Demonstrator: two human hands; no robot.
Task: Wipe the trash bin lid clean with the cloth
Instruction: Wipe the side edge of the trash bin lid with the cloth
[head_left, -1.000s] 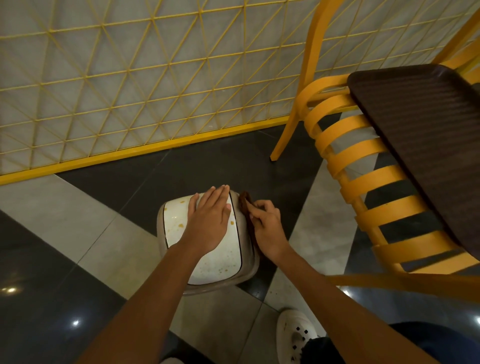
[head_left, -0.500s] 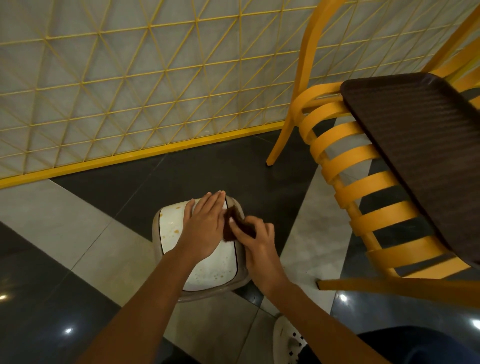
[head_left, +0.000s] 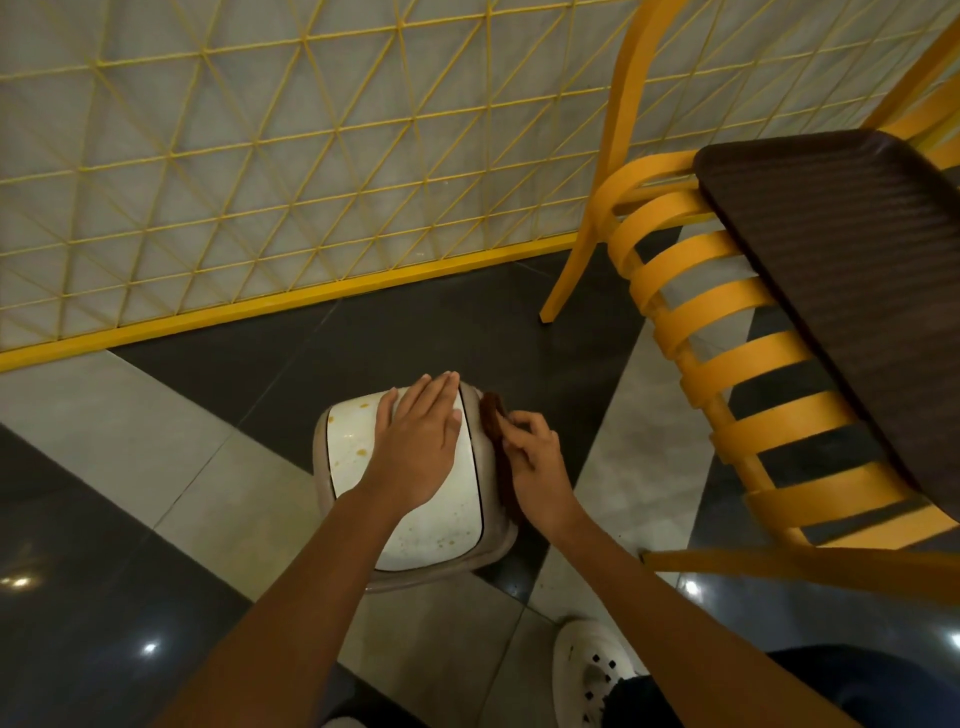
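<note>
Nearest, shoe (head_left: 592, 670): white, with small dark holes, on the floor at the lower edge of the view.
Floor (head_left: 104, 519): glossy tiles in dark grey and pale grey, with spots of reflected light.
Bin (head_left: 324, 483): stands on the floor in front of the person; only its taupe top frame with rounded corners shows, running round the lid.
Lid (head_left: 358, 436): white, glossy and rounded-rectangular, set off from the frame by a thin dark seam. Orange-brown drops and a smear mark its far left part, and fine brown speckles lie near its near right corner.
Left grip (head_left: 415, 457): lies flat on the lid's far right part, fingers straight and together, fingertips reaching the far edge. It holds nothing.
Right grip (head_left: 535, 467): fingers curled, pinching the cloth and pressing it to the bin's right side, just beside the left grip.
Cloth (head_left: 492, 415): dark brown and bunched, lying along the right rim of the frame, off the white panel. Its lower part is hidden by the fingers.
Chair (head_left: 727, 364): yellow, with curved slats, to the right of the bin and apart from it.
Tray (head_left: 857, 260): dark brown and ribbed, lying on the chair.
Wall grid (head_left: 260, 156): yellow triangular wire mesh over a pale wall, with a yellow bar along its base.
</note>
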